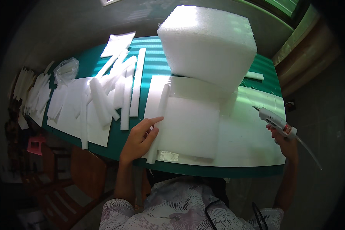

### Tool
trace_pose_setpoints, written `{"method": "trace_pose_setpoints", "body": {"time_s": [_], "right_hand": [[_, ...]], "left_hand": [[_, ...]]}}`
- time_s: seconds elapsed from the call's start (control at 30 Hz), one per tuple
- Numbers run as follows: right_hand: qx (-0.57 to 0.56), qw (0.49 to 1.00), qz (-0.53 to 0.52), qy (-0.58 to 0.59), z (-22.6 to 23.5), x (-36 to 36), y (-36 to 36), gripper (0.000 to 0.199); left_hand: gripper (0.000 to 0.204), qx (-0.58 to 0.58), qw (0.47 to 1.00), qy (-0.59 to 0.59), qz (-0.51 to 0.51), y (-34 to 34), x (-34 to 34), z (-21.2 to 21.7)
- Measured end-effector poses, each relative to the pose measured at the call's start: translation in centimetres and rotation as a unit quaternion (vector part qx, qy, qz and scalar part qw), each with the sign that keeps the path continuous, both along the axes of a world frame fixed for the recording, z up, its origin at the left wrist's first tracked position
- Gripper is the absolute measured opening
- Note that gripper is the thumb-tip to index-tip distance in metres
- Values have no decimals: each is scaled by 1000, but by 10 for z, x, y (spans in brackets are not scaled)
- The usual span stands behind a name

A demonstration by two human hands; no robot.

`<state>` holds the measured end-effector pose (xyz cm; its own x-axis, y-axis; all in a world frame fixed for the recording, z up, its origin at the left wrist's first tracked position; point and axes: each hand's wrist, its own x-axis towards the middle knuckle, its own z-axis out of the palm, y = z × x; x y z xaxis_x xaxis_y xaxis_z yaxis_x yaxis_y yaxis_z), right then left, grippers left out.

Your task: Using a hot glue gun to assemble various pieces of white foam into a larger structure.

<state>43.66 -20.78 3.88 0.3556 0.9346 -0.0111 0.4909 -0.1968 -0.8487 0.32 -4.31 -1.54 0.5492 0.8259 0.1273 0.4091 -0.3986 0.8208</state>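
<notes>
My right hand [286, 144], at the right of the table, is closed around the handle of a grey hot glue gun [273, 117]. Its nozzle points up and left, and a clear glue stick [309, 152] trails out of its back. At the middle, my left hand [138, 138] has its index finger stretched and thumb apart, other fingers curled. Those two fingertips lie over a long white foam strip [163, 103]; whether they press on it I cannot tell. This strip lies along the left edge of a square white foam sheet [189, 128].
Beyond the sheet stands a big white foam block [209, 46]. Loose foam strips [120, 84] are heaped at the left beside a clear plastic bag [66, 71]. A white board [253, 151] covers part of the green table [151, 57]. Wooden chairs [86, 174] stand at lower left.
</notes>
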Motion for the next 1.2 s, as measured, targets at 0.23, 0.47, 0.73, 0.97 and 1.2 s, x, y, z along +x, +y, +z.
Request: {"method": "trace_pose_setpoints", "body": {"time_s": [0.23,0.47,0.73,0.97,1.2], "right_hand": [[-126,981,76,128,15,-82,54,21],[-239,955,150,85,29,-136,106,28],[-194,959,206,-8,9,-167,150,27],[-198,964,174,29,5,-177,164,31],[-204,964,170,21,-1,-180,167,36]], "left_hand": [[35,-42,997,-65,32,3,-8,-10],[35,-39,971,-200,125,-12,-33,-40],[33,17,962,-198,186,-40,-56,-54],[34,51,974,-163,151,-34,-57,-46],[35,13,978,-156,137,-34,-58,-44]]}}
